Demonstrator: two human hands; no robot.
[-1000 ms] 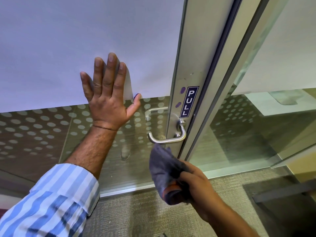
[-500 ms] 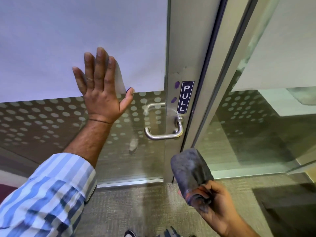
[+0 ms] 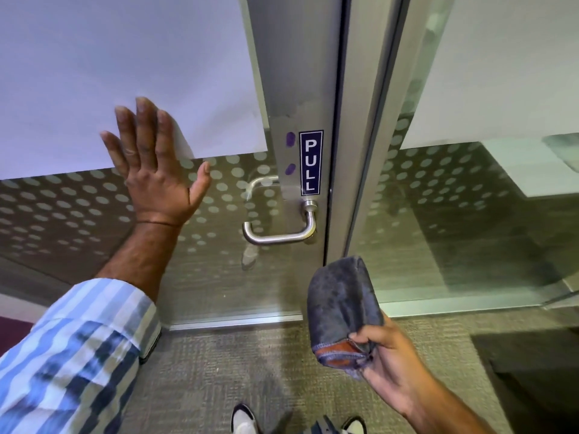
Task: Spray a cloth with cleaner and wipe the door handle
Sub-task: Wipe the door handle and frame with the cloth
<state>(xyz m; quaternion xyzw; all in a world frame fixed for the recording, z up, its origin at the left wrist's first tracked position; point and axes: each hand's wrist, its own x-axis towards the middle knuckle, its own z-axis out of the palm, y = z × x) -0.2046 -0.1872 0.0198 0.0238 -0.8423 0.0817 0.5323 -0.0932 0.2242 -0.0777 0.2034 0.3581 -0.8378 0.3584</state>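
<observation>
A brushed-metal lever door handle (image 3: 279,234) sticks out from the aluminium door frame, just below a blue PULL sticker (image 3: 310,162). My left hand (image 3: 156,173) lies flat with spread fingers on the glass door, left of the handle. My right hand (image 3: 388,368) grips a folded grey cloth (image 3: 341,303) with an orange-stitched edge. The cloth stands up from my fist, below and to the right of the handle, apart from it. No spray bottle is in view.
The glass door (image 3: 78,208) has a white film on top and a dotted frosted band below. A fixed glass panel (image 3: 470,230) stands to the right of the frame. Grey carpet (image 3: 219,371) covers the floor, and my shoes (image 3: 244,421) show at the bottom edge.
My right hand has drawn the cloth down and to the right, away from the handle it was nearly touching. The left hand stays flat on the glass.
</observation>
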